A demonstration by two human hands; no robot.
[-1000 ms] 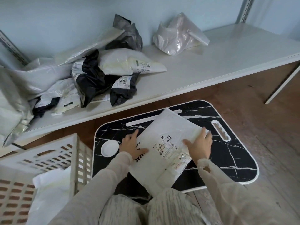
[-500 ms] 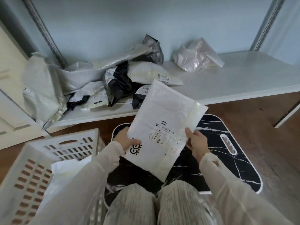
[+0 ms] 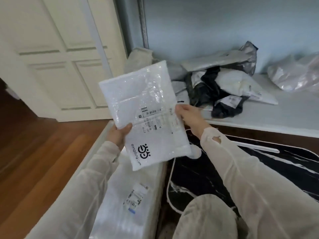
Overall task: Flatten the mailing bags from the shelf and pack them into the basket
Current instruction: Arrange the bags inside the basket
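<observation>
A flat white mailing bag [image 3: 143, 107] with a shipping label and a black logo is held up in the air above the white basket [image 3: 156, 180]. My left hand [image 3: 119, 134] pinches its left edge with the thumb on top. My right hand [image 3: 189, 114] grips its right edge. Inside the basket lies another white bag [image 3: 124, 200] with a label. On the white shelf [image 3: 276, 119] at the right sits a heap of crumpled black, grey and white mailing bags [image 3: 222, 90].
A black marble-patterned lap tray [image 3: 259, 163] lies on the floor between the basket and the shelf. A cream panelled door [image 3: 57, 54] stands at the left above the wooden floor [image 3: 34, 152]. A clear crumpled bag [image 3: 296, 75] rests at the shelf's far right. My knee [image 3: 205, 219] is at the bottom.
Both hands lifted the white bag off the lap tray and carried it left, over the basket. The view swung left toward the door.
</observation>
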